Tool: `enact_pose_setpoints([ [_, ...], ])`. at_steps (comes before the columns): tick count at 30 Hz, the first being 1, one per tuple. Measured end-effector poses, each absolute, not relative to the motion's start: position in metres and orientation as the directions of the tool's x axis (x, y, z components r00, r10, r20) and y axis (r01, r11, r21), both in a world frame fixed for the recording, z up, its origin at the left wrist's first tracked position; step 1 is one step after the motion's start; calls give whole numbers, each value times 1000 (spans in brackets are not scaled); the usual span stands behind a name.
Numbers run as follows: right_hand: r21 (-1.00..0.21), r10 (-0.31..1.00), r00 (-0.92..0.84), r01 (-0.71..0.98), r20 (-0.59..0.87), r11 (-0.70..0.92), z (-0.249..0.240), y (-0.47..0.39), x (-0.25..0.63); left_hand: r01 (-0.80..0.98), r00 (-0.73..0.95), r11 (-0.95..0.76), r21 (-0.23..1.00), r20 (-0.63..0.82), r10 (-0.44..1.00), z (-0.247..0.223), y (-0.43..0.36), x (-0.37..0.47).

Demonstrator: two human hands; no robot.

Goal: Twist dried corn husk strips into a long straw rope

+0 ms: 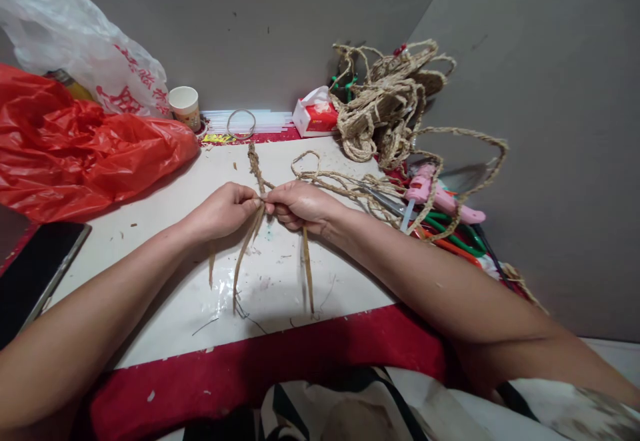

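Note:
A brown braided fibre cord (pixel 255 166) lies upright on the white board (pixel 273 281), its lower end between my hands. My left hand (pixel 227 209) pinches the cord from the left with thumb and forefinger. From the right, my right hand (pixel 303 206) grips it with curled fingers, the fingertips of both hands touching. Loose flat strands hang below: one long strand (pixel 241 261) under the fingertips, another (pixel 308 271) beneath my right hand, and a short piece near my left hand.
A red plastic bag (pixel 90 154) and a phone (pixel 37 274) lie left. At the back stand a paper cup (pixel 185 106) and a tissue box (pixel 318 115). Coiled braided rope (pixel 380 104) and a pink glue gun (pixel 443 195) are right.

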State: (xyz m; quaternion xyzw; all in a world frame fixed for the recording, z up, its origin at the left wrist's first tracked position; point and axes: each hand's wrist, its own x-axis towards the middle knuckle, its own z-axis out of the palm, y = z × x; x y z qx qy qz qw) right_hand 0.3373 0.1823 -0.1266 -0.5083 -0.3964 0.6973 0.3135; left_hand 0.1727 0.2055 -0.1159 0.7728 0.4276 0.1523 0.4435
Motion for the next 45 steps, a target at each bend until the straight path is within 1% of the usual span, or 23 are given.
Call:
enact_pose_setpoints([
  [4, -900, 886, -198, -37, -418, -433, -127, 177, 332, 627, 552, -333, 704, -100, 828, -105, 196, 172],
  [8, -882, 875, -218, -100, -433, -462, -128, 174, 330, 650, 475, -377, 659, 35, 879, -113, 177, 181],
  [9, -873, 867, -228, -111, -442, -475, -128, 173, 329, 669, 465, -392, 631, 56, 884, -118, 173, 184],
  [11, -865, 860, -243, -124, -449, -487, -127, 172, 330, 733, 480, -433, 525, 52, 876, -125, 164, 189],
  [13, -857, 851, -253, -125, -460, -500, -127, 172, 331, 768, 534, -488, 415, 5, 845, -127, 156, 192],
  [14, -850, 844, -260, -128, -469, -512, -126, 173, 333, 761, 569, -517, 392, -18, 822, -125, 154, 192],
  [15, -841, 835, -272, -133, -479, -525, -126, 173, 334, 739, 603, -543, 400, -32, 797, -123, 152, 192],
  [16, -832, 827, -286, -145, -483, -536, -125, 174, 336, 708, 630, -556, 435, -33, 776, -119, 153, 190],
  [18, -815, 819, -320, -189, -477, -548, -124, 175, 340, 641, 611, -529, 556, 48, 791, -112, 159, 186],
  [20, -795, 807, -360, -227, -468, -563, -123, 176, 343, 561, 469, -450, 695, 181, 864, -108, 171, 181],
  [21, -786, 799, -378, -235, -468, -572, -123, 177, 344, 508, 378, -394, 766, 213, 901, -108, 178, 179],
  [22, -779, 791, -394, -238, -468, -580, -123, 178, 345, 438, 326, -323, 839, 187, 927, -109, 184, 179],
  [23, -777, 785, -410, -237, -464, -583, -123, 178, 345, 357, 327, -221, 908, 100, 940, -111, 189, 179],
  [24, -780, 784, -421, -235, -456, -580, -123, 179, 345, 274, 368, -84, 958, -23, 930, -114, 193, 180],
  [26, -795, 787, -432, -219, -441, -566, -125, 180, 345, 183, 485, 183, 966, -250, 838, -119, 196, 184],
  [27, -807, 789, -433, -202, -435, -556, -126, 181, 346, 181, 513, 260, 948, -317, 798, -121, 196, 186],
  [28, -822, 792, -431, -174, -431, -542, -127, 181, 346, 201, 518, 287, 937, -350, 781, -123, 195, 187],
  [31, -893, 813, -421, -14, -403, -450, -130, 183, 351, 295, 479, 186, 937, -313, 820, -123, 195, 187],
  [33, -940, 841, -420, 147, -341, -308, -131, 183, 354, 342, 476, 120, 932, -282, 833, -124, 197, 185],
  [35, -943, 876, -414, 312, -246, -117, -131, 182, 355, 370, 485, 96, 924, -280, 829, -124, 199, 184],
  [37, -891, 903, -400, 451, -156, 45, -129, 181, 354, 363, 500, 95, 927, -280, 819, -125, 201, 185],
  [39, -823, 919, -379, 552, -108, 131, -126, 178, 351, 336, 506, 113, 935, -281, 816, -126, 200, 186],
  [45, -673, 921, -372, 712, -120, 200, -113, 175, 354, 326, 466, 126, 937, -276, 841, -129, 199, 187],
])
